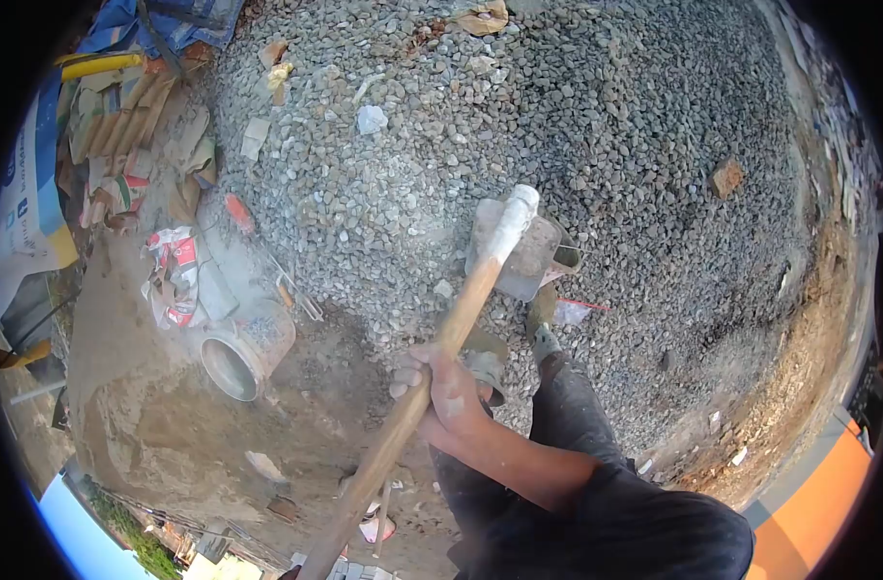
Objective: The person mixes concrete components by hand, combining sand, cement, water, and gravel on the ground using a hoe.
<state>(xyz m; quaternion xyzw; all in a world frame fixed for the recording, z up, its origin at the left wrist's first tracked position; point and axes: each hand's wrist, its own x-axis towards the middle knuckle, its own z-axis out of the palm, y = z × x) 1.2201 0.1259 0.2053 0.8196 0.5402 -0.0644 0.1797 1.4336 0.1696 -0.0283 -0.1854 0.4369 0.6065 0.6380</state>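
My R hand point(449, 389) is wrapped tight round a long wooden handle point(475, 295), held at a slant w/ its white-coated end over the gravel pile point(644, 126). A grey blade-like piece point(535, 263) shows under that end; can't tell if it's attached. L hand's grip: can't tell. A dusty bucket point(272, 331) lies tipped nr the gravel's edge, w/ a red-&-white sack point(178, 256) close by.

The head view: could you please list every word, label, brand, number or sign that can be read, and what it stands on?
No text can be read for certain.
Banner: sideways lettering, too small and blurred.
Red-and-white bag: markings too blurred to read.
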